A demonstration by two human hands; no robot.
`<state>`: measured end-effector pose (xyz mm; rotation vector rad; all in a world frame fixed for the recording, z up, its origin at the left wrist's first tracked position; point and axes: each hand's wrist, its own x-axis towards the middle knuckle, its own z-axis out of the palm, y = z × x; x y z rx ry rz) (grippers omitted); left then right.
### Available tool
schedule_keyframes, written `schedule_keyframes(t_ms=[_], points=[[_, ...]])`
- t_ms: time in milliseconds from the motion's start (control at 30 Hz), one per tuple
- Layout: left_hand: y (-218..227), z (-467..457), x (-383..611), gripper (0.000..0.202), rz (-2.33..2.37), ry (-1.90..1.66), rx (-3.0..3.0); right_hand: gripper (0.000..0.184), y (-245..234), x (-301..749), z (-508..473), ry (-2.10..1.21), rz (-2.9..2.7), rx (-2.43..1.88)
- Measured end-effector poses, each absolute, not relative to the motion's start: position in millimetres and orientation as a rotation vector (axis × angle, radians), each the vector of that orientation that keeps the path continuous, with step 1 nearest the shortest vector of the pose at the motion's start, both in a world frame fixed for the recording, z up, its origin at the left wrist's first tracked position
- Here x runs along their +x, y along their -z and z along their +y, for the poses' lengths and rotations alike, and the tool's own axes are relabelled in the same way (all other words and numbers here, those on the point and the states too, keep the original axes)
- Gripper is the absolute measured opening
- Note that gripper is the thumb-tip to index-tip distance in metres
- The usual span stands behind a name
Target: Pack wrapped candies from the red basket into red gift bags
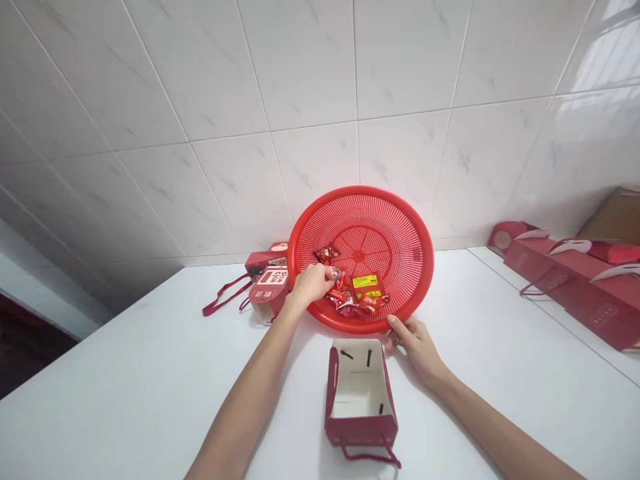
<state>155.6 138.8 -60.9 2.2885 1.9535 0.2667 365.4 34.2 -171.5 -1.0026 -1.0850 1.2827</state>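
Note:
A red plastic mesh basket (403,213) leans tilted against the wall, its open side facing me. Several wrapped candies (371,303) and a red packet with a yellow label (367,285) lie low inside it. My left hand (313,285) reaches over the basket's left rim, its fingers closed at a red-and-white wrapped candy (338,275). With its thumb at the lower right rim, my right hand (414,343) grips the basket; its other fingers are partly hidden underneath. Between my forearms stands an open dark-red paper box (361,430) with a white inside and a cord handle.
Red gift boxes (270,287) with a ribbon handle stand left of the basket. More red boxes (565,280) line the right side, with a brown cardboard box (615,213) behind. The white table (150,373) meets a tiled wall (315,73).

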Motion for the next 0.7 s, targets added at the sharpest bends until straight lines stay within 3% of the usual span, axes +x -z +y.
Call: schedule_keyframes(t_ms=[367, 700], points=[[70, 139, 160, 0.026, 1.824, -0.324, 2.380, 0.056, 167, 364, 34, -1.293, -1.078, -1.001], [87, 119, 200, 0.027, 1.002, -0.452, 2.538, 0.054, 169, 366, 33, -1.265, -1.120, -1.010]])
